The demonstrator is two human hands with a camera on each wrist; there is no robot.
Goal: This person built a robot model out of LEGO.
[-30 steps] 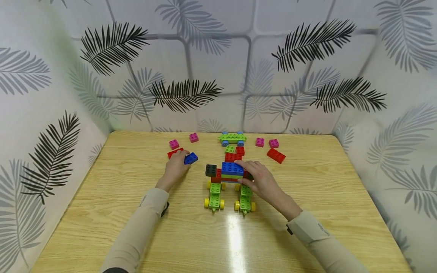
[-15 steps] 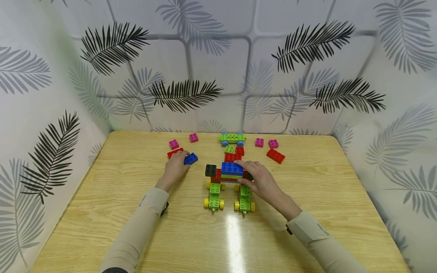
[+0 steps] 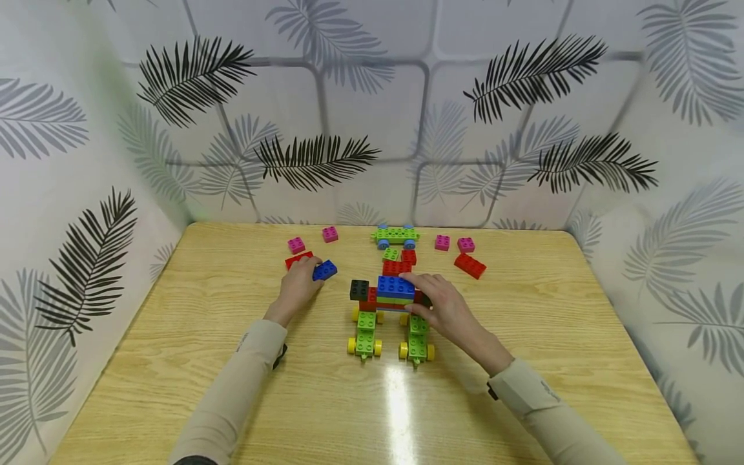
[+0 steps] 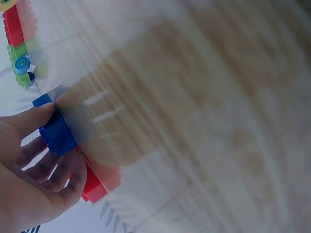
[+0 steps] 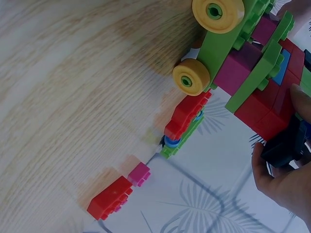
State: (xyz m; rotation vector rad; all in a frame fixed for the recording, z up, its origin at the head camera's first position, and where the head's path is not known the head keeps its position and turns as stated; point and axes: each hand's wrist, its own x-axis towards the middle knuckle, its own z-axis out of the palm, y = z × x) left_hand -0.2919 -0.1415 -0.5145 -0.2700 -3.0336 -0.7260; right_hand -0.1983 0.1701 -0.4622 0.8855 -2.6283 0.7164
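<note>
From my end, head feed: left hand (image 3: 299, 285) has fingers and thumb pinching a blue brick (image 3: 326, 270) at the desk (image 3: 279, 420), left of the build; left wrist view puts a red brick (image 4: 94, 184) just beside those fingers. Right hand (image 3: 446, 307) has its fingers gripping the right end of the brick build (image 3: 395, 290), which stands upright on green bases (image 3: 365, 343) with yellow wheels (image 3: 403, 351). Behind it I see a blue-wheeled green chassis (image 3: 395, 235) near the far edge, pink bricks (image 3: 330, 234) either side.
</note>
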